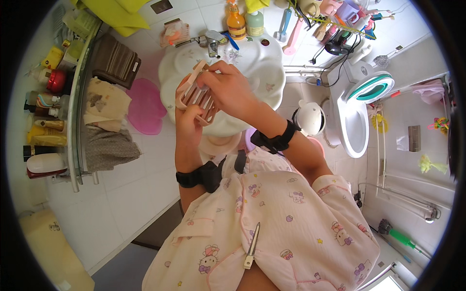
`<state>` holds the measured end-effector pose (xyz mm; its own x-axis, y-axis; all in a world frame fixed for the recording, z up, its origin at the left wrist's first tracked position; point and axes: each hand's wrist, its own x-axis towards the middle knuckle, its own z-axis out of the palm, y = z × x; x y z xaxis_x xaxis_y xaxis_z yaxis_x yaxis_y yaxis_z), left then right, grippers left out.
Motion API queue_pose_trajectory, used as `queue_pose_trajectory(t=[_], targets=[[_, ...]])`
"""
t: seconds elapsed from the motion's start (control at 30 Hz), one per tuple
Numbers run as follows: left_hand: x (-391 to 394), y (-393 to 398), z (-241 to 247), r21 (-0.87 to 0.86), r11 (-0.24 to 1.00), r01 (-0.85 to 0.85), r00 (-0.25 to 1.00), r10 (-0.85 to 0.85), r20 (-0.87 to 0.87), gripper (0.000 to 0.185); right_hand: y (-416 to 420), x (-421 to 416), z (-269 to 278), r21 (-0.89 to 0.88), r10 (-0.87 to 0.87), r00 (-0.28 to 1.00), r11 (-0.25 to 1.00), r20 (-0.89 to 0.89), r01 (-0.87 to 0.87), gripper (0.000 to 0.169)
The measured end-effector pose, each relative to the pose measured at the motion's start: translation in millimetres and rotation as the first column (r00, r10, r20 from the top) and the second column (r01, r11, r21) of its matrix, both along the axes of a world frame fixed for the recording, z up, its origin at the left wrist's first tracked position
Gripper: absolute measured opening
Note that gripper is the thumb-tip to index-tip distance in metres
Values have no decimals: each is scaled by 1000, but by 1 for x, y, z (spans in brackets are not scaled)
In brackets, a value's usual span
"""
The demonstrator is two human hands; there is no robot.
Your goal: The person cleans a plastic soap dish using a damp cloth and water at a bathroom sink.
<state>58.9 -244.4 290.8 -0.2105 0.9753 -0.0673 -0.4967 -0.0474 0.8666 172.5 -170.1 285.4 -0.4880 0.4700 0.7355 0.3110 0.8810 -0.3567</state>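
Observation:
My left hand (188, 118) grips a pink slatted plastic soap rack (204, 103) from its near side, over the front of a white scalloped washbasin (222, 125). My right hand (227, 85) reaches over the rack from the right, fingers bent at its upper part; a small pale, translucent thing shows under the fingertips, too covered to name. Behind the hands stands the metal faucet (214, 42), with a blue-handled tool (231, 41) beside it. A second pink soap holder (174, 32) with an orange-and-white thing is at the wall, left of the faucet.
Orange (236, 23) and green (254, 24) pump bottles stand at the basin's back. Towels (107, 103) hang from a glass shelf (78, 94) crowded with toiletries at left. Right of the basin are a white lidded bin (309, 118) and a toilet (355, 127). Brushes hang on the back wall.

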Motion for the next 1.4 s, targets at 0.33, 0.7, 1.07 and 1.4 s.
queue_pose_trajectory(t=[0.33,0.7,1.07,1.4], targets=[[-9,1,-10,-7,999,-32,998,32,58,41,-9,0,-7,-65,-9,999,998,-45,6,20],[-22,-3,-7,-129,987,97,911,-36,411,60,-23,-10,3,118,213,973,968,93,-223,17],[-25,0,-10,-81,996,44,911,-7,412,51,-15,8,-6,-387,38,899,894,-436,-225,27],[-5,-3,-10,130,989,-74,997,74,9,65,-21,-3,-4,-188,0,948,980,-318,-64,31]])
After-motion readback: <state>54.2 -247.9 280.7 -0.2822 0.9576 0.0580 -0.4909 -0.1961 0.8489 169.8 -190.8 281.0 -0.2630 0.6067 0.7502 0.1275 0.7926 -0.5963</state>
